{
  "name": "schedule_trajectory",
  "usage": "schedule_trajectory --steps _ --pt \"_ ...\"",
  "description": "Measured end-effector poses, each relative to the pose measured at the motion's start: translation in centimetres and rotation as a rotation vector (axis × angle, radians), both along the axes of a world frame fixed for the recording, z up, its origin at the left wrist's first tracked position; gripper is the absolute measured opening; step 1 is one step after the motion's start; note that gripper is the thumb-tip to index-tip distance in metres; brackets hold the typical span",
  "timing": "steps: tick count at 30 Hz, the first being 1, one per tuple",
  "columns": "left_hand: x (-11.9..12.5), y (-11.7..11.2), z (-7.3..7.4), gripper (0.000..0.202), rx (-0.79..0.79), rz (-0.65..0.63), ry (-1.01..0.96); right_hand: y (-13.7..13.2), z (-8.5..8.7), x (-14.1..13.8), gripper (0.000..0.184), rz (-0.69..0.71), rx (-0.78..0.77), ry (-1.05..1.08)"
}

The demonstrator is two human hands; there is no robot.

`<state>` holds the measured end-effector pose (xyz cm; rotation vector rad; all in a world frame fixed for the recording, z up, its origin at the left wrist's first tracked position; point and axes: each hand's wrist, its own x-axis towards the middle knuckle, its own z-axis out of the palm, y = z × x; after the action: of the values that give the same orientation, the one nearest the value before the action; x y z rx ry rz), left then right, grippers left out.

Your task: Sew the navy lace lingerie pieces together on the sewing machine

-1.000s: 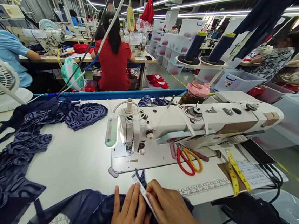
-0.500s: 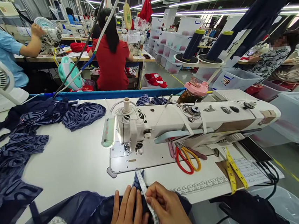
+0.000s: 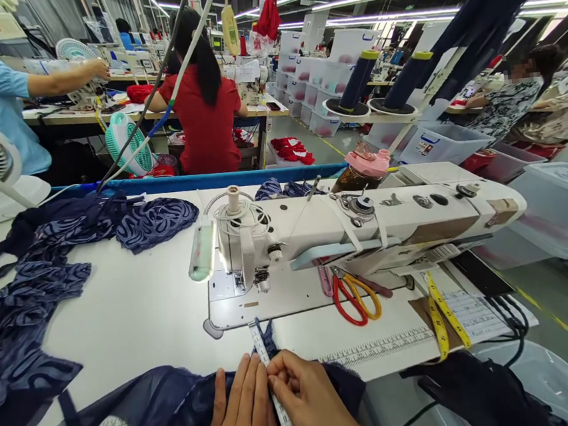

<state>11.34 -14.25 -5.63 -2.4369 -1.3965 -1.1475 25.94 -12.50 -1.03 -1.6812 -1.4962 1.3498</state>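
A short white tape measure (image 3: 259,342) lies lengthwise over dark navy lace fabric (image 3: 175,411) at the front edge of the table. My left hand (image 3: 243,404) is flat on the fabric, fingers stretched forward, just left of the tape. Thumb and fingertips of my right hand (image 3: 309,395) pinch the tape at its right side. A narrow fabric tip (image 3: 268,338) pokes out beyond my fingers beside the tape's far end. The part of the fabric under both hands is hidden.
Beyond my hands stands a white sewing machine (image 3: 315,223). Red-and-yellow-handled scissors (image 3: 357,298) lie at its bed. A yellow tape measure (image 3: 439,318) hangs over the right edge. Navy lace pieces (image 3: 30,291) spread on the left. Co-workers sit ahead and at right.
The tape's far end has shifted slightly left, and both hands are closer together, the right having moved left. The view has moved a little. A co-worker's arm at left now reaches farther out.
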Motion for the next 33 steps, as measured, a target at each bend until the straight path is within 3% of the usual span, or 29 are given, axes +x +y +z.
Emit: schedule_trajectory --steps 7,16,33 --pt "-0.3 0.38 0.38 0.047 -0.03 -0.023 -0.028 -0.06 -0.2 -0.22 0.013 0.017 0.001 -0.009" --pt "-0.39 0.61 0.31 0.044 -0.097 -0.012 -0.082 -0.2 0.07 0.13 0.016 -0.029 -0.178 0.238" --pt "-0.25 0.69 -0.11 0.048 -0.077 0.012 -0.03 0.72 0.67 0.02 0.012 -0.02 -0.194 0.228"
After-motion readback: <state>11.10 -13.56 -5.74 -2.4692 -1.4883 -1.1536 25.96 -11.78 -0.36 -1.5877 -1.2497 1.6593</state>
